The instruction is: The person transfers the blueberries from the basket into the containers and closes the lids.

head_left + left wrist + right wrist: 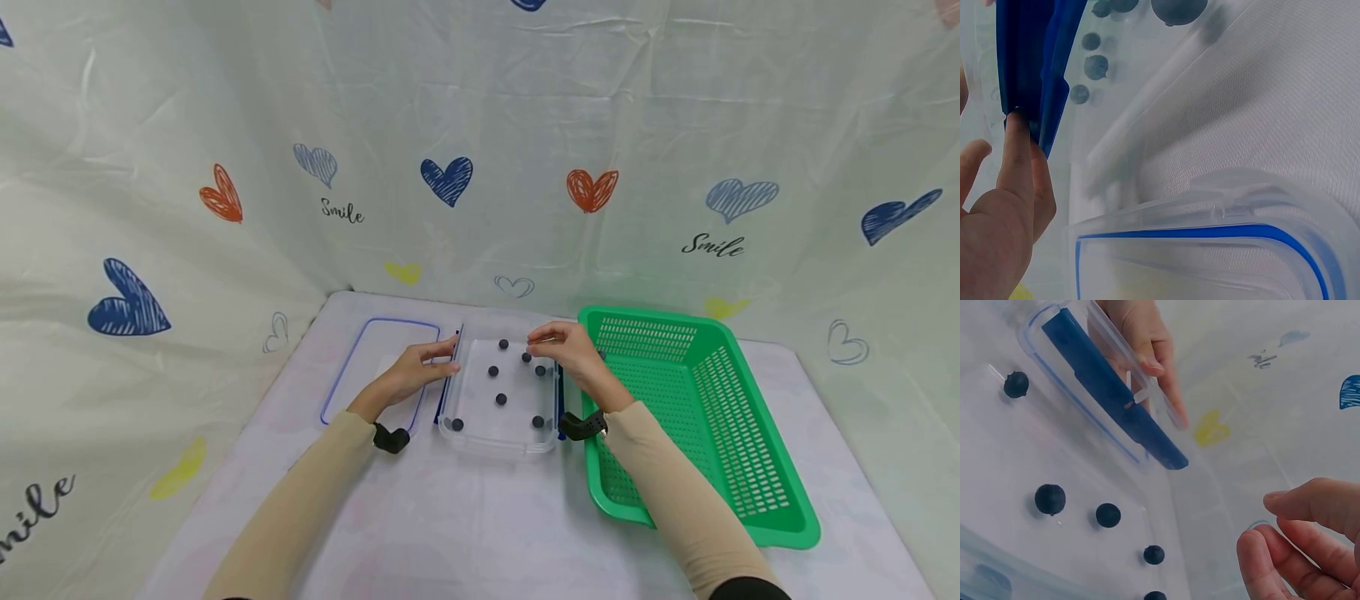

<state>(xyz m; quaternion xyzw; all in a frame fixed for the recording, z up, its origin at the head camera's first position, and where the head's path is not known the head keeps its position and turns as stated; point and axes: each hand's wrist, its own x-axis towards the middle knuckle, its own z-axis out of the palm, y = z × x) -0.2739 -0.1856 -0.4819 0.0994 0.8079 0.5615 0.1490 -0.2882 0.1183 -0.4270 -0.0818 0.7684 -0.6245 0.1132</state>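
A clear plastic container (pixel 480 437) with blue side clasps (pixel 1029 56) stands lidless on the table. Several dark blueberries (pixel 501 399) lie scattered over its floor. At its left wall, my left hand (pixel 408 371) holds the rim and clasp with thumb and fingertips. My right hand (pixel 566 346) hovers over the far right corner, fingers loosely bent. One blueberry (pixel 527 357) shows just below its fingertips in the head view. In the right wrist view, no berry shows between thumb and fingers (pixel 1254 553).
The clear lid (pixel 327 400) with a blue seal lies flat to the left of the container. A green slotted basket (pixel 787 533) stands close on the right, under my right forearm. A heart-printed sheet (pixel 517 242) hangs behind the table.
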